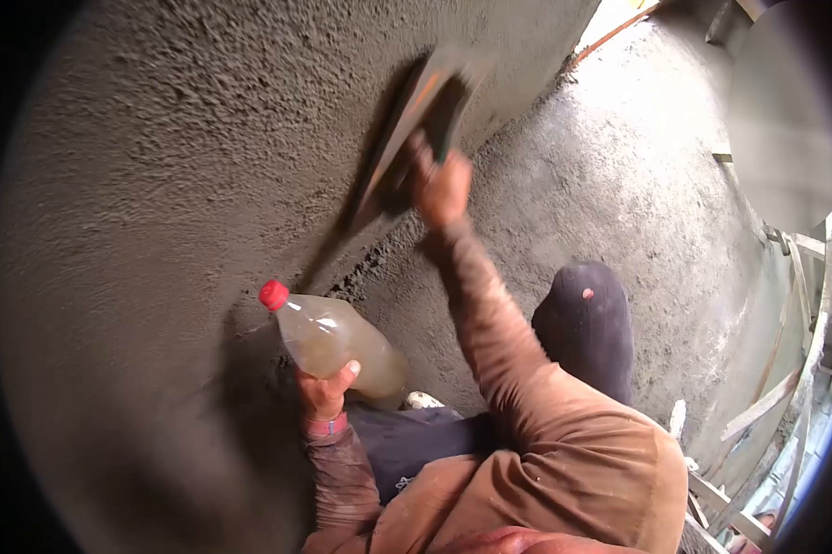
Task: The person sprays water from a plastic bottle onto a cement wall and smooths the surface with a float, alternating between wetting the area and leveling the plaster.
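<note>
My left hand [324,395] is wrapped round the lower side of a clear plastic bottle [337,337] with a red cap. Cloudy, brownish liquid fills part of the bottle, which is tilted with its capped end toward the wall. My right hand [446,189] grips the handle of a long, flat plastering trowel [399,162]. The trowel lies along the grey plastered wall [185,175], its far end smeared by motion. Around it the plaster is rough at the upper left and smoother lower down.
A rough grey floor [610,185] meets the wall at a crumbly seam. My bent knee [582,323] rises beside my right arm. Wooden strips [799,369] stand and lean at the right edge. An orange-brown rod [614,35] lies at the top right.
</note>
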A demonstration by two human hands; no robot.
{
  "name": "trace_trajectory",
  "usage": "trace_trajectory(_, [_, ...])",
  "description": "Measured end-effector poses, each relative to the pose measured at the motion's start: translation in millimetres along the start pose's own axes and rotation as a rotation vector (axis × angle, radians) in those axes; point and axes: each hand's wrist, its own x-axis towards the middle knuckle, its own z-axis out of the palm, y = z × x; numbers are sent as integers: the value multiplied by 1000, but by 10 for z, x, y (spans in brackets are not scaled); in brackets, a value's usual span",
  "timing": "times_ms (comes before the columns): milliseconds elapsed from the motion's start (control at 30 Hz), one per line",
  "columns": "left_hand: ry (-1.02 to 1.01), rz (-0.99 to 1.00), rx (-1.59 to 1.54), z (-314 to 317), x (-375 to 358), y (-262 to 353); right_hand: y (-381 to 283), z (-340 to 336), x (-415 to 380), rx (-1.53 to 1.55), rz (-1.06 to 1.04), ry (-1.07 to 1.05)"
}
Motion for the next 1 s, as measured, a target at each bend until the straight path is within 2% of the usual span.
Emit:
trace_trajectory(33, [1,-22,-8,-16,-8,-12,67,-113,310,-36,-3,39])
trace_trajectory(100, [-89,-47,36,-111,35,19,337,-316,795,179,359,144])
trace_trajectory(133, [-150,-55,133,-141,48,61,1274,-458,1178,175,365,138])
trace_trajectory(167, [-143,-45,135,-158,43,71,2062,-481,1196,143,397,-18])
trace_trajectory(200, [-140,-30,105,-139,79,66,2674,-192,798,118,416,-167])
trace_trajectory(233, [-142,-9,74,-94,140,39,1501,-48,215,324,803,-112])
trace_trajectory(267, [-102,-20,22,-53,158,7,1716,252,-211,279,729,-63])
trace_trajectory(300, [-106,-18,29,-82,174,-65,1722,489,-594,457,772,-84])
trace_trajectory(367, [-88,-76,84,-150,229,-182,815,378,-675,634,722,-112])
trace_trajectory(433, [-86,-71,23,-88,265,-184,511,182,-277,269,350,-22])
trace_trajectory(500, [-63,-107,-5,-123,198,-165,115,-98,178,153,111,62])
trace_trajectory(533, [-72,-88,16,-152,215,-160,22,-222,366,223,172,54])
trace_trajectory(567, [-74,-56,27,-163,214,-180,15,-335,549,296,218,39])
trace_trajectory(633, [-103,-106,84,-155,154,-132,434,-448,884,361,475,159])
trace_trajectory(700, [-134,-95,143,-149,173,-53,1103,-397,811,388,540,109])
trace_trajectory(733, [-143,-69,106,-112,203,-37,1245,-345,855,403,602,73])
trace_trajectory(767, [-156,-47,69,-72,233,-26,1122,-255,613,197,558,58])
trace_trajectory(800, [-177,-95,76,-102,249,-40,1206,-75,402,270,642,65])
trace_trajectory(833, [-182,-78,74,-79,262,-38,975,34,127,312,599,22])
trace_trajectory(867, [-158,-57,122,-45,289,-25,753,192,-45,490,449,48])
trace_trajectory(900, [-137,-44,170,-22,307,-14,92,104,-122,429,392,-22])
trace_trajectory(933, [-151,-48,169,-7,298,-2,-244,23,-63,304,251,-90])
trace_trajectory(967, [-123,-46,114,1,310,-23,-442,-16,78,92,-175,1])
trace_trajectory(1000, [-97,-57,68,-20,305,-39,-771,-130,213,51,-146,-56])
